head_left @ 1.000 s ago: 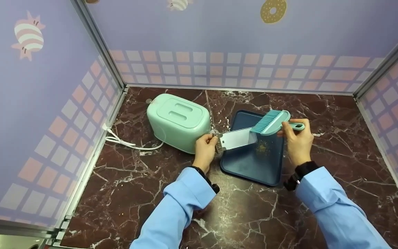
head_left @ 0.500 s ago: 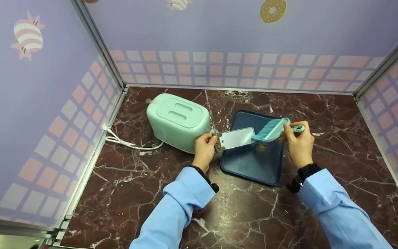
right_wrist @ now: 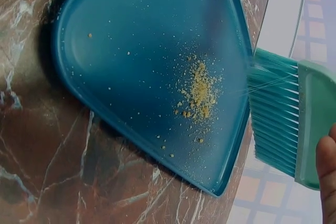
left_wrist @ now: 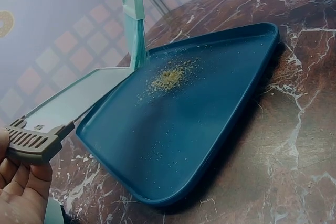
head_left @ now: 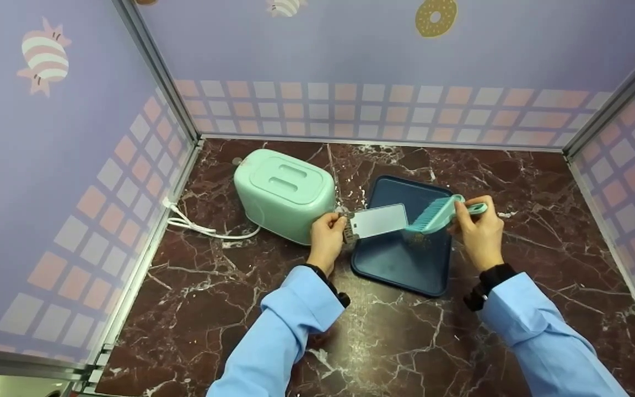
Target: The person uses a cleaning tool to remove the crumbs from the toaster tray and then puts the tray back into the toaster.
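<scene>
My left hand (head_left: 326,238) pinches the slotted brown end of a toaster crumb tray (head_left: 381,220), a flat pale plate held over the dark blue tray (head_left: 394,270). In my right hand (head_left: 482,231) I grip a mint-green hand brush (head_left: 441,215) by its handle. Its teal bristles (right_wrist: 273,114) point down beside the crumb tray's far end. Yellowish crumbs (left_wrist: 169,78) lie in a small heap on the blue tray, with finer specks scattered round them. Close behind my left hand stands a mint-green toaster (head_left: 284,193), two slots showing on its top.
A white power cord (head_left: 202,229) runs from the toaster toward the left wall. Dark red marbled countertop (head_left: 262,320) surrounds everything, bearing a few small crumbs. Purple patterned panels (head_left: 372,44) enclose the back and both sides.
The brush has moved slightly down and tilted, its bristles passing off the crumb tray's far end. My right hand moved a little down with it; the left hand, toaster and blue tray look unmoved.
</scene>
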A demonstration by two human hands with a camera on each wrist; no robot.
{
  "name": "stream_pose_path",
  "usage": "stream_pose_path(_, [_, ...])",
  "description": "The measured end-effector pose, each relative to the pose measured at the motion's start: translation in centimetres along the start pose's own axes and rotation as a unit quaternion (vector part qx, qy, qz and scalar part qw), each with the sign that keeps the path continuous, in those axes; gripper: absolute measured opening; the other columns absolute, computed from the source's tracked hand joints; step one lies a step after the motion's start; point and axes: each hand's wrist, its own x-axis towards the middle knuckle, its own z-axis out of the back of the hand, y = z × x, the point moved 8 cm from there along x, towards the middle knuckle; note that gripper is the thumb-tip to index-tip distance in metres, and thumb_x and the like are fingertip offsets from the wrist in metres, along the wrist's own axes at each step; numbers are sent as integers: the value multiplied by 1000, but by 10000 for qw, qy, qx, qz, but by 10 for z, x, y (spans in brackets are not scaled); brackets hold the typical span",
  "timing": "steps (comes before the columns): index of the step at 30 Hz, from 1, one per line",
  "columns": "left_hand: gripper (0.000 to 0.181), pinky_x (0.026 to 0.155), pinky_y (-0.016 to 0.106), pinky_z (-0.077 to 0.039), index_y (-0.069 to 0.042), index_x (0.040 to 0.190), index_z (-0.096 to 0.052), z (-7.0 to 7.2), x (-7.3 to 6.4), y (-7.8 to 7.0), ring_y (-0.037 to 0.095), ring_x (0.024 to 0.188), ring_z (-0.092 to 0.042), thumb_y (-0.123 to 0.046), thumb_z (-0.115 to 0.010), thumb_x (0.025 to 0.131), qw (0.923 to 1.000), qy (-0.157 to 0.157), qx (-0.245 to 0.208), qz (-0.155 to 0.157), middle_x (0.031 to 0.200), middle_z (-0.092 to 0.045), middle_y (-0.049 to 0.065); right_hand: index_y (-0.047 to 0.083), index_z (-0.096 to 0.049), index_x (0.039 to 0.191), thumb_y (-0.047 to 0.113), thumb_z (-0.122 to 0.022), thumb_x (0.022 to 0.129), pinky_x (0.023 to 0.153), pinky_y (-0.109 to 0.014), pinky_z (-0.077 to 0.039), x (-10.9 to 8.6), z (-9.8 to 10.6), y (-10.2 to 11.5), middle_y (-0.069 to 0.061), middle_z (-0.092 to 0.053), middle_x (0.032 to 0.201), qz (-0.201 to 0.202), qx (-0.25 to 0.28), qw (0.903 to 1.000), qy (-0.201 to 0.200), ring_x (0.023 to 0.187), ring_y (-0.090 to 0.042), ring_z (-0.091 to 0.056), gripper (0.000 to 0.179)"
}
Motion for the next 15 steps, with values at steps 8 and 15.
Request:
stream_pose_path(8, [16,64,24,-42,4,108,-71,0,1,0,13,73,-51,-9,-63,102,10000,-67,-46,-24,84,-58,2,1,-57,111,34,-61,104,47,-18,-50,0,5,2,-14,-69,70,97,-196,9997,-105,49,-9,-63,34])
stream_pose_path(15, [15,63,24,-42,4,107,-72,-1,2,0,13,71,-51,-8,-64,101,9999,-93,-36,-57,83,-58,2,0,-58,114,34,-61,104,51,-18,-51,1,8,4,-13,-69,73,-22,27,9997,-259,53,-7,-63,35])
